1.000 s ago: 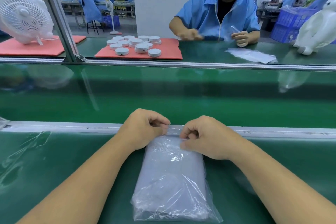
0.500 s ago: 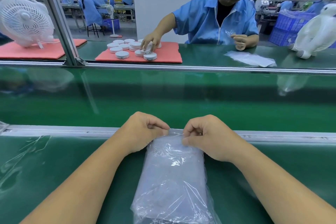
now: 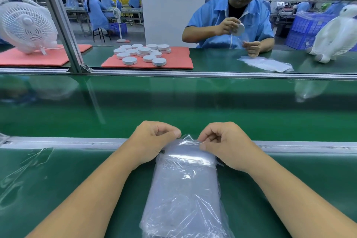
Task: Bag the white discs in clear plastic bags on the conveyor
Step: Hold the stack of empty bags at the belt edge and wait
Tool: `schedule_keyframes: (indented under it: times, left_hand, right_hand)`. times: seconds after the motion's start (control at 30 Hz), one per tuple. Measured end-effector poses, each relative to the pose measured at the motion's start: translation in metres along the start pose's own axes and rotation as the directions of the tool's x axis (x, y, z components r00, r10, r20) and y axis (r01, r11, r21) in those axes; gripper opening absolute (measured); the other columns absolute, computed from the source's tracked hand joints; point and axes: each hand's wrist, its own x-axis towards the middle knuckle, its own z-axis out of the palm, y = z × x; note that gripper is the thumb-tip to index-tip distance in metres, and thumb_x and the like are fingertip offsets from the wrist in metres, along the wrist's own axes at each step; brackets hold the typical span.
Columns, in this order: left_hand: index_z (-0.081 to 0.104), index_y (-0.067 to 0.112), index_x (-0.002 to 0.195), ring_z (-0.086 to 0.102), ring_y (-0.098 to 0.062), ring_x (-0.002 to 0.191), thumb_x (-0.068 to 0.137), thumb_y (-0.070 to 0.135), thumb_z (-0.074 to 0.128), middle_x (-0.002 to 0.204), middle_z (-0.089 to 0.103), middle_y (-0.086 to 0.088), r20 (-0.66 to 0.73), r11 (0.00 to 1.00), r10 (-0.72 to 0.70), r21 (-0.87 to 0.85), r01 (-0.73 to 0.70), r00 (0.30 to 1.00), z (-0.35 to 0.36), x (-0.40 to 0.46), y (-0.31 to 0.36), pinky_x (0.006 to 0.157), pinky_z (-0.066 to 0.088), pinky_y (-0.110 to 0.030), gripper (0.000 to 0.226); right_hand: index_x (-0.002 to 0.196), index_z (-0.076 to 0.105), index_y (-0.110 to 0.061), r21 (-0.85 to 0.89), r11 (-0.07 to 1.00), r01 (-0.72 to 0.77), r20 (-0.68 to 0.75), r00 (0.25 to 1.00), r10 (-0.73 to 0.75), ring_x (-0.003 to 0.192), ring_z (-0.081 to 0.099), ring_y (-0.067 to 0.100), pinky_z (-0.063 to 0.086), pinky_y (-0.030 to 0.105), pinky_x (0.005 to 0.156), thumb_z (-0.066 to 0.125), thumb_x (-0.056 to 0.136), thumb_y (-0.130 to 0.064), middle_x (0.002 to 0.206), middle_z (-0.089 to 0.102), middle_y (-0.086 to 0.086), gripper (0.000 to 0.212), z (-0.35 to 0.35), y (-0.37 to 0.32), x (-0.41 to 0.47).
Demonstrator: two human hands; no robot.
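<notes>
From the head view, the left hand (image 3: 152, 141) and right hand (image 3: 224, 143) both pinch the far end of a pack of clear bags (image 3: 185, 189) lying on the near green table (image 3: 58, 189). White discs (image 3: 144, 55) sit across the conveyor (image 3: 173, 106) on a red mat (image 3: 179, 60)

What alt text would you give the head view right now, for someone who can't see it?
Both hands, left hand and right hand, pinch the far end of a stack of clear plastic bags lying on the green work surface. Across the conveyor, a person in blue handles one white disc beside white discs on a red mat.
</notes>
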Motion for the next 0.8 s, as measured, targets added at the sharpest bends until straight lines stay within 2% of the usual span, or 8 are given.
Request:
schedule_keyframes:
  times: [0.13, 0.33, 0.4, 0.47, 0.53, 0.6, 0.73, 0.8]
  left_hand:
    - [0.082, 0.04, 0.091, 0.071, -0.007, 0.077, 0.094, 0.038, 0.075, 0.091, 0.082, 0.01, 0.018, 0.999, 0.009, 0.035, -0.009, 1.0, 0.003, -0.001, 0.001, 0.078, 0.061, -0.038, 0.008]
    - [0.083, 0.039, 0.091, 0.075, -0.005, 0.095, 0.086, 0.03, 0.084, 0.103, 0.081, 0.015, -0.002, 0.994, 0.04, -0.099, -0.04, 0.999, 0.004, 0.001, 0.002, 0.083, 0.06, -0.034, 0.01]
    - [0.084, 0.029, 0.089, 0.076, -0.01, 0.095, 0.081, 0.022, 0.089, 0.104, 0.08, 0.012, 0.032, 0.997, 0.032, -0.071, -0.029, 0.999, 0.004, 0.001, 0.001, 0.086, 0.061, -0.033, 0.012]
    - [0.083, 0.021, 0.08, 0.075, -0.003, 0.095, 0.08, 0.019, 0.09, 0.107, 0.078, 0.016, 0.07, 0.999, 0.011, -0.031, -0.009, 0.998, 0.004, 0.002, -0.001, 0.087, 0.058, -0.028, 0.007]
    - [0.082, 0.022, 0.073, 0.074, 0.002, 0.097, 0.083, 0.021, 0.088, 0.106, 0.078, 0.021, 0.069, 1.0, -0.006, 0.014, 0.005, 0.998, 0.004, 0.002, -0.001, 0.091, 0.057, -0.028, 0.011]
    - [0.082, 0.027, 0.073, 0.076, -0.002, 0.096, 0.086, 0.022, 0.085, 0.102, 0.079, 0.022, 0.07, 0.999, -0.007, 0.046, 0.004, 0.998, 0.003, 0.001, -0.001, 0.093, 0.06, -0.033, 0.014]
    - [0.083, 0.027, 0.082, 0.077, -0.022, 0.093, 0.089, 0.027, 0.082, 0.093, 0.082, 0.008, 0.048, 0.996, 0.001, 0.088, -0.005, 0.999, 0.004, 0.002, 0.0, 0.09, 0.063, -0.043, 0.008]
    - [0.083, 0.028, 0.083, 0.077, -0.019, 0.086, 0.091, 0.029, 0.08, 0.094, 0.082, 0.01, 0.032, 0.997, 0.002, 0.072, -0.004, 0.999, 0.004, 0.003, -0.001, 0.081, 0.063, -0.04, 0.009]
  right_hand:
    - [0.082, 0.074, -0.023, 0.026, 1.0, -0.018, 0.015, 1.0, 0.018, 0.048, 0.051, 0.012, 0.046, 0.024, 0.047, 0.079, 0.081, -0.003, 0.061, 0.063, -0.012, 0.02, -0.001, 0.003, 0.003]
    - [0.07, 0.074, -0.023, 0.046, 0.999, 0.021, 0.005, 1.0, -0.022, 0.041, 0.047, 0.016, 0.041, 0.026, 0.043, 0.08, 0.082, -0.014, 0.055, 0.059, -0.003, 0.017, 0.003, 0.008, 0.005]
    - [0.071, 0.073, -0.024, 0.064, 0.997, 0.038, -0.026, 0.999, -0.036, 0.045, 0.052, 0.02, 0.043, 0.031, 0.044, 0.08, 0.084, -0.017, 0.06, 0.067, 0.001, 0.016, 0.003, 0.008, 0.005]
    - [0.072, 0.074, -0.026, 0.045, 0.998, 0.054, -0.052, 0.997, -0.052, 0.05, 0.056, 0.023, 0.047, 0.035, 0.049, 0.079, 0.085, -0.023, 0.067, 0.07, 0.005, 0.015, 0.003, 0.009, 0.006]
    - [0.075, 0.074, -0.027, 0.024, 0.998, 0.062, -0.067, 0.996, -0.06, 0.052, 0.058, 0.028, 0.051, 0.038, 0.052, 0.078, 0.086, -0.026, 0.07, 0.071, 0.006, 0.012, 0.003, 0.011, 0.006]
    - [0.08, 0.074, -0.029, 0.008, 0.998, 0.07, -0.093, 0.993, -0.069, 0.059, 0.06, 0.026, 0.055, 0.04, 0.061, 0.079, 0.086, -0.029, 0.074, 0.072, 0.0, 0.007, 0.003, 0.012, 0.007]
    - [0.1, 0.073, -0.035, -0.05, 0.998, 0.033, -0.053, 0.998, -0.036, 0.065, 0.06, 0.0, 0.053, 0.022, 0.068, 0.081, 0.082, -0.036, 0.088, 0.073, -0.014, 0.019, 0.005, 0.014, 0.006]
    - [0.108, 0.072, -0.037, -0.094, 0.996, 0.008, -0.011, 1.0, -0.009, 0.072, 0.063, -0.002, 0.051, 0.016, 0.068, 0.079, 0.082, -0.043, 0.089, 0.073, -0.016, 0.028, 0.005, 0.014, 0.005]
